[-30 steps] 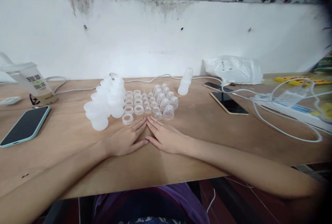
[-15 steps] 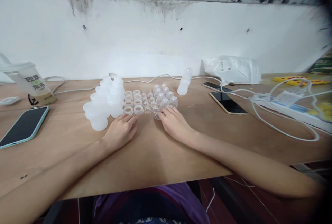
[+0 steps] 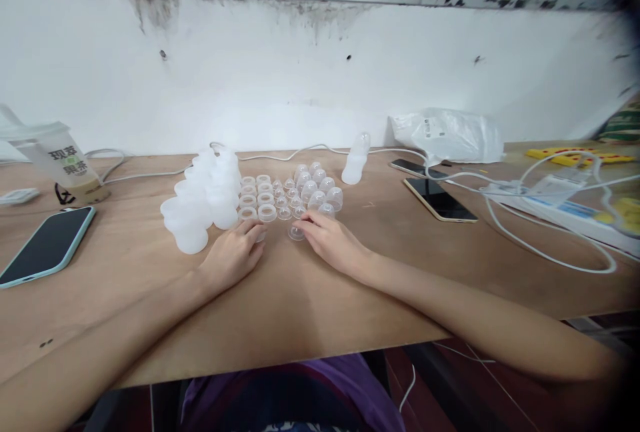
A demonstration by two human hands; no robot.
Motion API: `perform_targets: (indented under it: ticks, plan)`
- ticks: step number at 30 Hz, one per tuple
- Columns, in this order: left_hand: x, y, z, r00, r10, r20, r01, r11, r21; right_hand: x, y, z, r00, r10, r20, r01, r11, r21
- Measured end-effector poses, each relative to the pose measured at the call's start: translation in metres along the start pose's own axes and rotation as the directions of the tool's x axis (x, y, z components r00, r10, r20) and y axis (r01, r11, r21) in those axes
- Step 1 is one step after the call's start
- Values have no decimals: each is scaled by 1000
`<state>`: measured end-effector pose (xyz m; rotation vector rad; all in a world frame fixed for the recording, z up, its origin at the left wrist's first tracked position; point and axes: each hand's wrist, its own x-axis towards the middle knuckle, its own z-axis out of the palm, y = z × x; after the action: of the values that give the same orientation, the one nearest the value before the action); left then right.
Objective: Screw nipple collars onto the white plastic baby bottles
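Observation:
My left hand (image 3: 234,249) rests on the table with fingers curled around a pale translucent bottle ring (image 3: 261,236), mostly hidden by the fingers. The thumb and fingers of my right hand (image 3: 333,242) pinch a clear bottle nipple (image 3: 296,233) just above or on the tabletop. Beyond my left hand stand rows of white bottle rings (image 3: 267,213). Small clear nipples (image 3: 285,212) sit beside them in rows, and clear dome caps (image 3: 309,191) stand to their right. Frosted white bottle bodies (image 3: 193,235) are grouped left of the rings.
One assembled small bottle (image 3: 355,160) stands near the wall. To the right lie phones (image 3: 440,199), a white plastic bag (image 3: 450,135) and a power strip (image 3: 575,209) with looping cables. On the left are a drink cup (image 3: 75,165) and another phone (image 3: 47,245).
My right hand has drawn a nipple slightly left and toward me, away from the rows. A ring now shows at my left fingertips; that hand has barely shifted.

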<state>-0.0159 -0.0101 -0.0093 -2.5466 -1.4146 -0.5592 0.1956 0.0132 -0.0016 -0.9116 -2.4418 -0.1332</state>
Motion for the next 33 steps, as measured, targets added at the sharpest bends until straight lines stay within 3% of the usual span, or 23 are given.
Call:
perform_targets:
  ticks: [5,10,14,20,25,30,33]
  plan:
    - [2,1,3,995,-38,-93,39,999,17,-1,-9,3,997,-83,-10,83,993,80]
    - [3,0,3,996,-92,-6,92,996,3,0,-12,13,999,8,42,-16,979,201]
    - [7,-2,7,995,-95,39,99,989,-107,2,-10,15,995,36,91,-51,983,175]
    - [12,-10,12,987,-158,-21,134,895,-424,4,-9,12,994,73,81,-91,963,253]
    - [14,-11,10,967,-252,-36,152,683,-714,6,-1,17,958,279,60,-269,812,517]
    - [14,-10,8,943,-327,62,251,577,-777,10,7,26,923,361,131,-332,578,746]
    - [14,-11,10,936,-333,116,273,475,-837,11,7,27,913,377,156,-345,510,788]
